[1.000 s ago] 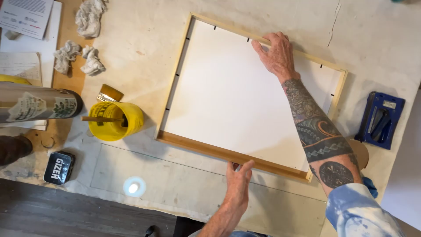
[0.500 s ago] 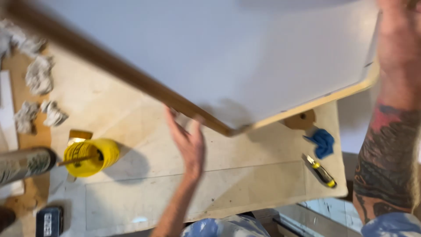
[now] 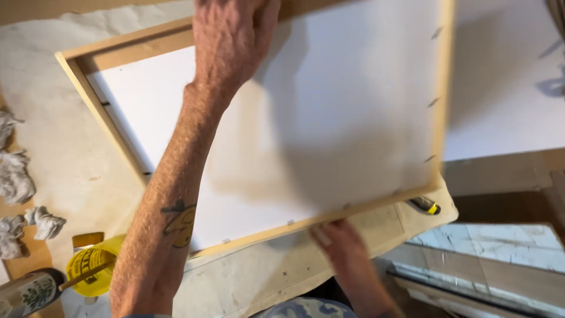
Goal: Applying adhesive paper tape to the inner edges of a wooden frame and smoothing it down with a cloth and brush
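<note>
Compared with half a second ago, the wooden-framed white panel (image 3: 329, 135) has swung down from high in front of the camera. Its long lower rail now runs from lower left to centre right of the frame, and the left arm has crossed over its face.

Progress: the panel appears to be in mid-handling. It is carried by both hands and seems tilted, its right side blurred and standing over the table edge, so it is judged not yet laid flat on the paper-covered table (image 3: 65, 165).

Pose: the left hand (image 3: 232, 41), at upper centre, is closed over the top rail, forearm stretched diagonally from the lower left; its fingertips are cut off by the picture's top edge. The right hand (image 3: 341, 250), at lower centre, grips the lower rail from beneath, fingers partly hidden under the wood.

Surroundings:
- A yellow cup (image 3: 94, 271) with a stick in it stands at lower left, beside a printed canister (image 3: 29, 291).
- Crumpled rags (image 3: 15, 176) lie along the left edge.
- A yellow-and-black knife (image 3: 425, 205) shows just beyond the panel's lower right corner.
</note>
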